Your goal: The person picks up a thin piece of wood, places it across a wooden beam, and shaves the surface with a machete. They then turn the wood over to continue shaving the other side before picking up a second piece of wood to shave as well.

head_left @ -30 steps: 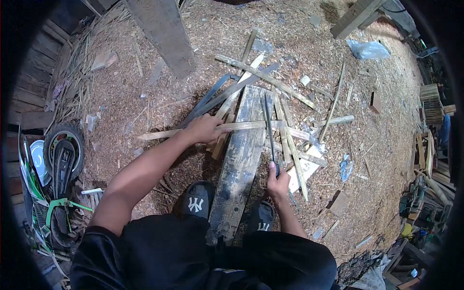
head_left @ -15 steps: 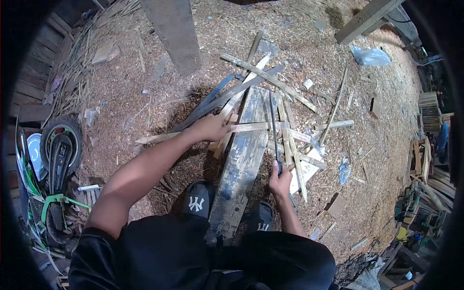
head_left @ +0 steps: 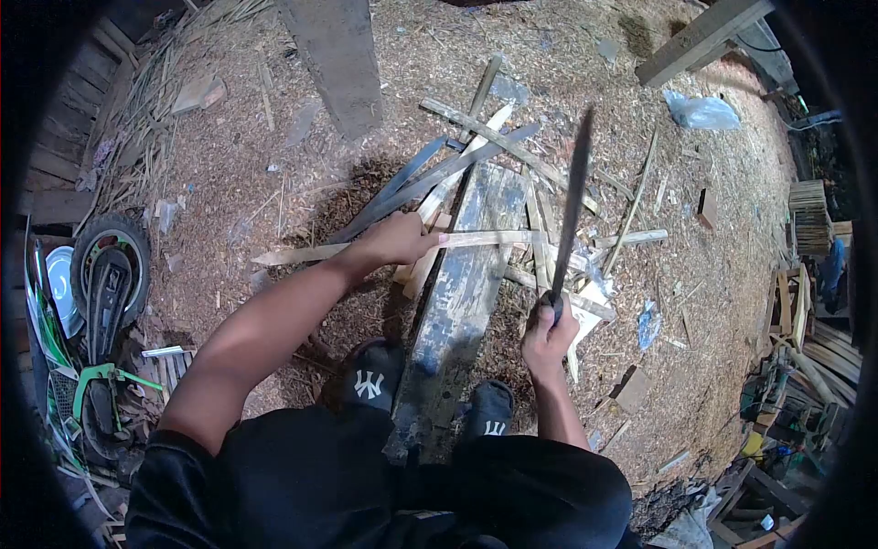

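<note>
Bamboo strip [head_left: 476,240]: lies crosswise on the dark plank [head_left: 457,302]; light, stiff, likely splintery. Left hand [head_left: 395,240] pins it at the plank's edge. Right hand [head_left: 547,334] fisted round the raised machete [head_left: 571,203] handle.

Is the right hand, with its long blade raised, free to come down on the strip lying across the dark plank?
Probably yes: nothing lies between the blade and the strip; the left hand holds it further left.
</note>
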`<state>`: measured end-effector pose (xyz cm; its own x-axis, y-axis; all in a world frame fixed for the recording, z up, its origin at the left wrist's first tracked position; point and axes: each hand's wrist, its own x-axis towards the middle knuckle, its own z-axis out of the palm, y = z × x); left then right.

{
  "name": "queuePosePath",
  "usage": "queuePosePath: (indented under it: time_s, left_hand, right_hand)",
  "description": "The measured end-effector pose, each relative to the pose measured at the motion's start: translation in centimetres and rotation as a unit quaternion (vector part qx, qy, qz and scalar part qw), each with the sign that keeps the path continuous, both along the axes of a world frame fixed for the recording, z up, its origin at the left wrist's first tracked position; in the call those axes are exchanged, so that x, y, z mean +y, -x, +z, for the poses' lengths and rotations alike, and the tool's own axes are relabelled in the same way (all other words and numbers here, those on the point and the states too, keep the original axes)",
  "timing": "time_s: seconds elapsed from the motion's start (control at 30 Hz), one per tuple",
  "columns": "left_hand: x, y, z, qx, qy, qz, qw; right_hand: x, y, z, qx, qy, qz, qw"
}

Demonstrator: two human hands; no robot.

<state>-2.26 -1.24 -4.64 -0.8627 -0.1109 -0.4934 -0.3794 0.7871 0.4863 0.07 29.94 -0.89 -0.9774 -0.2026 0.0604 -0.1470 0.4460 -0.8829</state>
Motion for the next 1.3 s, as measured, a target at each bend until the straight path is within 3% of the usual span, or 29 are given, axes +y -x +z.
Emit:
queuePosePath:
  time_s: [0.1, 0.13, 0.17, 0.27, 0.37, 0.47, 0.57, 0.6, 0.63, 0.7, 0.77, 0.8, 0.87, 0.93, 0.97, 1.03, 1.07, 1.1, 1.17, 1.23, 1.3]
  left_hand:
    - [-0.2, -0.1, 0.2, -0.021, -0.028, -0.012, 0.999]
    - [0.0, -0.1, 0.4, -0.02, -0.038, -0.001, 0.999]
    - [0.4, -0.3, 0.5, -0.018, -0.04, -0.002, 0.999]
    - [0.4, -0.3, 1.5, -0.022, -0.009, -0.002, 1.0]
    - [0.2, -0.3, -1.1, 0.012, -0.017, 0.018, 1.0]
    - [-0.1, 0.1, 0.4, -0.022, -0.06, 0.004, 0.998]
    - [-0.2, 0.1, -0.5, -0.01, -0.028, -0.012, 0.999]
    - [-0.1, -0.1, -0.2, -0.01, -0.028, -0.014, 0.999]
    - [0.1, -0.3, 0.2, -0.005, -0.027, -0.012, 1.0]
    - [0.3, 0.1, 0.5, 0.005, -0.025, -0.008, 1.0]
    - [0.0, -0.2, -0.5, -0.019, -0.05, -0.012, 0.998]
    - [-0.2, 0.1, -0.5, -0.017, -0.048, -0.012, 0.999]
    - [-0.1, 0.2, -0.7, -0.002, 0.032, -0.046, 0.998]
    - [0.0, 0.1, -0.3, -0.021, -0.006, -0.026, 0.999]
    - [-0.1, 0.1, -0.1, -0.04, -0.043, -0.005, 0.998]
    - [0.0, 0.0, -0.1, -0.026, -0.009, -0.022, 0.999]
    - [0.0, -0.1, 0.3, -0.047, -0.014, -0.021, 0.999]
    - [0.2, 0.1, 0.3, -0.062, -0.022, -0.019, 0.998]
    - [0.4, 0.2, -1.1, -0.035, -0.024, -0.018, 0.999]
    - [-0.1, -0.5, -1.6, -0.025, -0.017, -0.017, 0.999]
    - [0.1, -0.1, -1.2, -0.009, 0.02, -0.014, 1.0]
  right_hand:
    - [0.2, -0.5, -5.9, 0.013, -0.052, -0.013, 0.998]
    - [0.0, -0.2, -6.8, 0.02, -0.203, -0.006, 0.979]
    - [0.7, -0.3, -7.3, -0.063, -0.199, -0.016, 0.978]
    - [0.5, -0.2, -3.9, -0.15, -0.176, -0.008, 0.973]
    - [-0.1, 0.4, -0.3, -0.119, -0.133, -0.006, 0.984]
    - [-0.1, 0.7, 1.9, 0.032, -0.026, -0.002, 0.999]
    - [0.0, -0.3, -4.2, 0.106, -0.009, -0.021, 0.994]
    - [-0.6, 0.1, -4.1, -0.099, -0.126, -0.013, 0.987]
    - [-0.9, 0.1, -6.4, 0.006, -0.185, -0.021, 0.982]
    - [0.1, 0.4, -6.1, -0.096, -0.223, 0.0, 0.97]
    - [-0.7, 0.8, -2.9, -0.112, -0.182, -0.005, 0.977]
    - [-0.7, 0.8, -2.1, -0.026, -0.112, 0.0, 0.993]
    - [-0.9, 1.2, 0.8, -0.004, -0.069, -0.009, 0.998]
    - [-1.0, 1.4, 3.1, 0.056, 0.004, -0.008, 0.998]
    - [-0.7, 1.2, 1.8, 0.055, 0.004, -0.008, 0.998]
    - [0.1, 0.4, -3.5, 0.078, 0.103, -0.008, 0.992]
    - [0.2, 0.3, -5.3, 0.09, -0.091, 0.01, 0.992]
    - [-0.5, 0.7, -6.2, -0.034, -0.188, -0.001, 0.982]
    - [0.4, 1.1, -6.6, -0.058, -0.222, 0.007, 0.973]
    - [-0.6, 1.5, -2.8, -0.143, -0.147, -0.018, 0.979]
    - [-0.9, 1.9, -0.1, -0.09, -0.12, -0.019, 0.989]
